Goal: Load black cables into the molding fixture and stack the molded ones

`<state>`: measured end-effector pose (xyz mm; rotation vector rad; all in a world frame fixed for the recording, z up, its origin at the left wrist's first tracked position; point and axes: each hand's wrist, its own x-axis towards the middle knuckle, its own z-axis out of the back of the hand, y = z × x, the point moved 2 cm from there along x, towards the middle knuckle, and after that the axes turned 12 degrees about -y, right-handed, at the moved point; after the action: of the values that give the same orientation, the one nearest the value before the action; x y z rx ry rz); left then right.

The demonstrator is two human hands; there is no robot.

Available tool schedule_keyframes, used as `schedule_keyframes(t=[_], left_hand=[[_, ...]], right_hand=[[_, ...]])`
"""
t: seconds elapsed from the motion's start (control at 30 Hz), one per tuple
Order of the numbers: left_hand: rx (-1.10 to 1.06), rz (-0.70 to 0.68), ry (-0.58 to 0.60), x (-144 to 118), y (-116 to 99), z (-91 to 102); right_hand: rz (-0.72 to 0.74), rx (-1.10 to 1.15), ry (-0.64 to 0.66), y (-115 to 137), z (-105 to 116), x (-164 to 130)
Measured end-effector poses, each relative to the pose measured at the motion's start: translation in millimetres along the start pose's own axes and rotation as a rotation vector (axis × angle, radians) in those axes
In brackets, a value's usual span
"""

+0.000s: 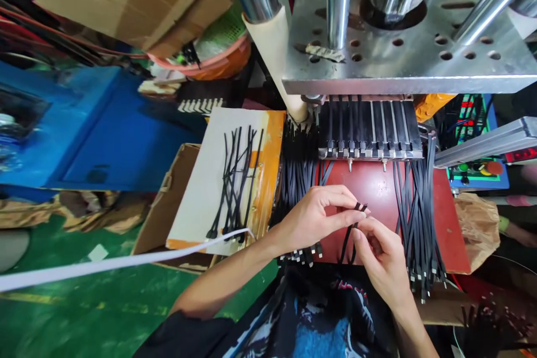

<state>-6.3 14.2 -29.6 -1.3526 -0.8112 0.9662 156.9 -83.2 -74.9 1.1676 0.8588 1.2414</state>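
Note:
My left hand (321,215) pinches the upper ends of a couple of short black cables (345,246) over the red work surface. Close against it, my right hand (384,249) has its thumb and fingers closed at the same cables, just below the ends. The cables hang down toward my lap. Beyond both hands is a metal mould block (369,148), with several black cables lying in the slots of its left half; slots on its right half show bare metal. One bundle of black cables (297,168) lies left of my hands, another bundle (419,229) to the right.
A steel press plate (398,75) on shiny columns hangs above the mould block. At left, a white board (197,190) carrying several black cables rests on a cardboard box (161,201). A control box (482,176) with buttons stands at right.

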Motion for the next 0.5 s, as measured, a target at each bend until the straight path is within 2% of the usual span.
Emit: schedule_keyframes(t=[0.2,0.37,0.5], left_hand=[[-0.111,0.051,-0.017,6,1,1.5],[0.052,-0.130,-0.094,11,-11,1.2],[0.142,-0.232,-0.084,12,-17,-0.1]], right_hand=[[0.034,-0.008,0.010,9,2,9],[0.079,-0.061,-0.108,14,0,12],[0.143,-0.080,-0.170,18,-1,17]])
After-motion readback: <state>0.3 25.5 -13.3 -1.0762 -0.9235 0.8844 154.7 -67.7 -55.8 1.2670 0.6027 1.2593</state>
